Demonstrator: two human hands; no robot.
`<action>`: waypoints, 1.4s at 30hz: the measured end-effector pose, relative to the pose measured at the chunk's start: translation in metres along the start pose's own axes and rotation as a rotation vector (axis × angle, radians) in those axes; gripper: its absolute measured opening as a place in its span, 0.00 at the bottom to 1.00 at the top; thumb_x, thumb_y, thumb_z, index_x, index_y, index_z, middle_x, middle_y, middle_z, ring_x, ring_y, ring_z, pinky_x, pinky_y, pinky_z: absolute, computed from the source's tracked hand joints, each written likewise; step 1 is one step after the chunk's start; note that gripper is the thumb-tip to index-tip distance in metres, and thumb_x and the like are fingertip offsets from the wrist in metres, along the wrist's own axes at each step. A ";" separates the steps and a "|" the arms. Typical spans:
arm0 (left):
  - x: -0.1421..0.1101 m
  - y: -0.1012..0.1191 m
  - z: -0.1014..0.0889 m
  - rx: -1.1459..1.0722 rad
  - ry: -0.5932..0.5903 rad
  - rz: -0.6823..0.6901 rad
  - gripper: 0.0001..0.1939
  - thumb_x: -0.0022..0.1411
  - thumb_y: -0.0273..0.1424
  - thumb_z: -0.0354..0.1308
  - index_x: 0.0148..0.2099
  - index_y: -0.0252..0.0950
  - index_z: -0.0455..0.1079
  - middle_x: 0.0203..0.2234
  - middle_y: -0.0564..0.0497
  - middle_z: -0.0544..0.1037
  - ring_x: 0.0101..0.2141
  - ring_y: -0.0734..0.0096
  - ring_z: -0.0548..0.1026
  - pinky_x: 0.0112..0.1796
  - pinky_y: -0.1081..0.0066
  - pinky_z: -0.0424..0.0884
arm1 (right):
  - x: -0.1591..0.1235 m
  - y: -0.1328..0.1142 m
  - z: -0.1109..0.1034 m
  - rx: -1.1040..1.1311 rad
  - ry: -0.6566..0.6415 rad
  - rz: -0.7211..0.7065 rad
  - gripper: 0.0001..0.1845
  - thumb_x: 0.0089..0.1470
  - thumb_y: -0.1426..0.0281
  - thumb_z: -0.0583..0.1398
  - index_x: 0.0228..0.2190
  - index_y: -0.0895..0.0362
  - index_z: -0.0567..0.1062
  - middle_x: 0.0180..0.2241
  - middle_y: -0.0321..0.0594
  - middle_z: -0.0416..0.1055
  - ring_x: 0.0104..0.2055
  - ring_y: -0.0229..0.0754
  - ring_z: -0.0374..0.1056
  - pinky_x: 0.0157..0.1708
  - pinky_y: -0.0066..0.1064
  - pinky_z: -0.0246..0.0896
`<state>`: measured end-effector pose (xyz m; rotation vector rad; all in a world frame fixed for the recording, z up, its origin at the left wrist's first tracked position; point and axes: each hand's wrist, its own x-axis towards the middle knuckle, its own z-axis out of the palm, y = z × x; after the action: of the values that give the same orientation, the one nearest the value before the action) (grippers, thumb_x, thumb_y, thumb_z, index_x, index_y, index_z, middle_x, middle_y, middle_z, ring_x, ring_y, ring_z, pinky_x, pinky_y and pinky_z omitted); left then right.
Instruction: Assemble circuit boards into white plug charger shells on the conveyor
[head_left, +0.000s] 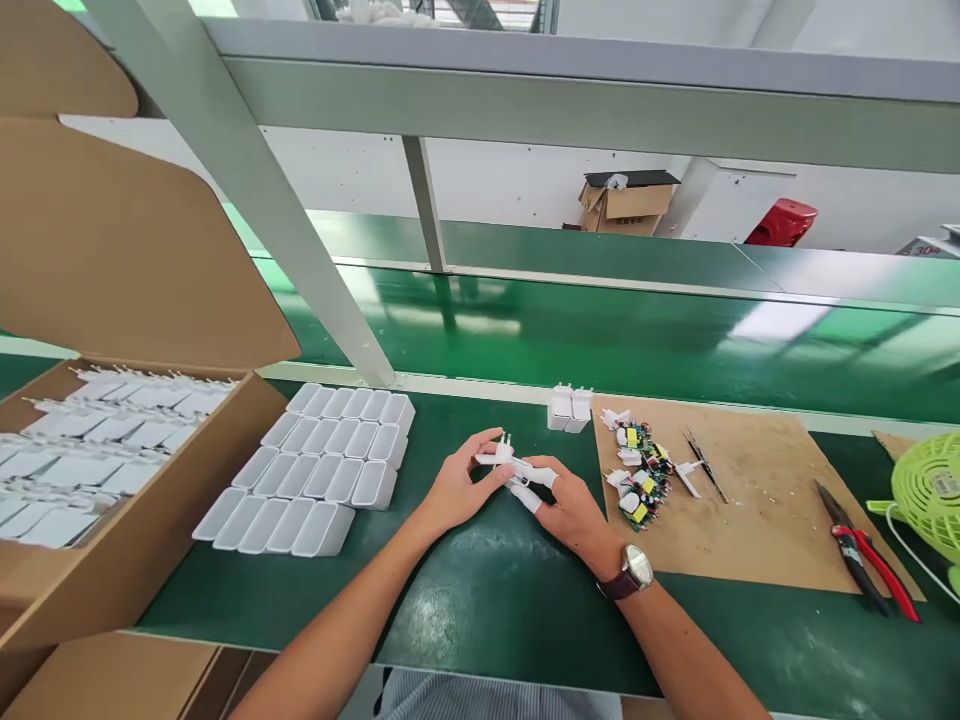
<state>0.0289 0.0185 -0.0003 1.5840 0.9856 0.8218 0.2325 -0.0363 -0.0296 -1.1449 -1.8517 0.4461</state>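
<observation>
Near the middle of the bench, my left hand (466,478) and my right hand (571,508) are closed around a white plug part (505,450) whose prongs point up. White coverings sit on fingertips of my right hand, and a watch (636,566) is on that wrist. Fingers partly hide the part. Rows of open white plastic casings (324,470) stand left of my hands. Beyond my right hand, two white plug adapters (570,408) stand with prongs up. A pile of small circuit boards (637,478) with yellow components and white plug ends lies to the right.
A cardboard box (202,490) of white plug parts stands at the left, flap raised. Brown board (757,540) at the right carries tweezers (705,463) and red-and-black pliers (862,555). A green fan (930,485) stands at the right edge. A metal frame post (300,240) rises behind the casings.
</observation>
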 end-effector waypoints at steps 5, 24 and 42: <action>0.000 -0.004 -0.004 -0.016 -0.030 -0.012 0.34 0.63 0.45 0.65 0.67 0.40 0.60 0.51 0.44 0.80 0.50 0.58 0.79 0.55 0.56 0.73 | 0.002 -0.005 -0.003 -0.033 -0.060 0.069 0.19 0.65 0.69 0.59 0.56 0.51 0.72 0.52 0.45 0.75 0.52 0.47 0.75 0.50 0.40 0.75; -0.013 -0.007 0.021 0.281 0.108 0.431 0.38 0.59 0.34 0.70 0.67 0.44 0.56 0.55 0.42 0.70 0.55 0.55 0.72 0.55 0.53 0.73 | 0.007 -0.017 0.009 0.918 0.029 0.763 0.18 0.61 0.55 0.60 0.46 0.52 0.75 0.44 0.43 0.80 0.44 0.53 0.78 0.41 0.44 0.77; -0.012 0.000 0.020 0.299 0.143 0.516 0.34 0.61 0.37 0.69 0.65 0.42 0.61 0.53 0.41 0.72 0.53 0.55 0.74 0.53 0.56 0.75 | 0.005 -0.016 0.010 0.544 -0.030 0.548 0.20 0.69 0.59 0.50 0.51 0.54 0.75 0.36 0.44 0.82 0.45 0.54 0.79 0.47 0.49 0.75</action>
<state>0.0412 -0.0006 -0.0052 2.1080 0.8338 1.1939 0.2153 -0.0386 -0.0214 -1.2393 -1.2895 1.1990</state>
